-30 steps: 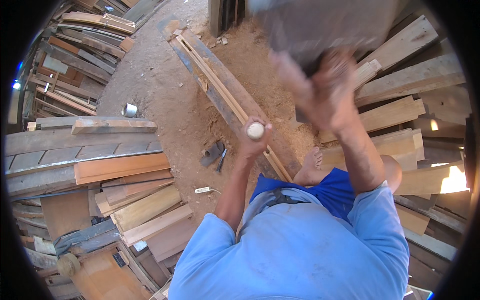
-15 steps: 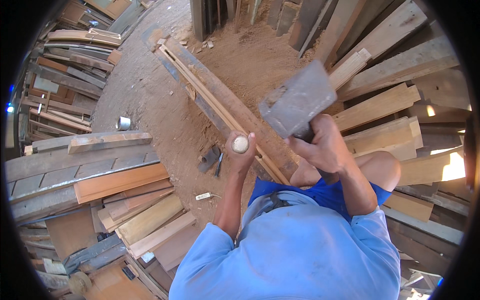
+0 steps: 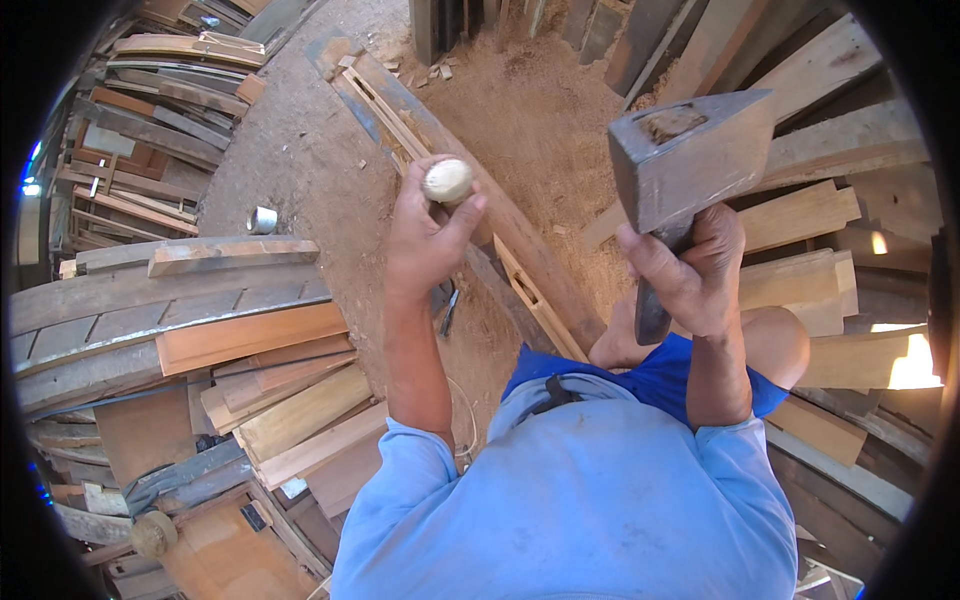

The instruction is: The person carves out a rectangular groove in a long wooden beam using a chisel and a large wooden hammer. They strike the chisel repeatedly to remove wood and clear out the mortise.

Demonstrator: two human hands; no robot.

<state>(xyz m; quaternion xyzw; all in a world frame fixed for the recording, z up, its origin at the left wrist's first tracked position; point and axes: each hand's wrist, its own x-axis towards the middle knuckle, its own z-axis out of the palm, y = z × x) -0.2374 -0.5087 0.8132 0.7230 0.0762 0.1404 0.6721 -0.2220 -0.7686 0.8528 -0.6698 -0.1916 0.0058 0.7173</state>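
Head view. The left hand (image 3: 425, 240) is closed in a firm grip around a tool handle whose rounded, pale wooden butt (image 3: 447, 180) stands up out of the top of the fist; the rest of that tool is hidden below the grip, so its kind cannot be told. The right hand (image 3: 690, 270) is closed in a grip around the dark shaft of a hammer (image 3: 690, 155), the fingers wrapped just beneath the head. The grey, blocky metal head rises directly above the grip, tilted, with its broad face turned toward the left hand; a short length of shaft shows beneath the grip. The two hands are raised side by side, apart and not touching.

Below and between the grips a long wooden frame (image 3: 480, 195) lies on the sawdust-covered floor (image 3: 330, 170), running diagonally away from the person; a slot is cut into it near its close end. A small dark tool (image 3: 447, 305) lies on the floor just under the left grip. A bare knee (image 3: 775, 345) shows beneath the right grip. Further left of the left grip lie stacked planks (image 3: 250, 340) and a small metal can (image 3: 262, 219). More planks (image 3: 810, 215) are piled behind the right grip. The person wears a light blue shirt (image 3: 570, 500).
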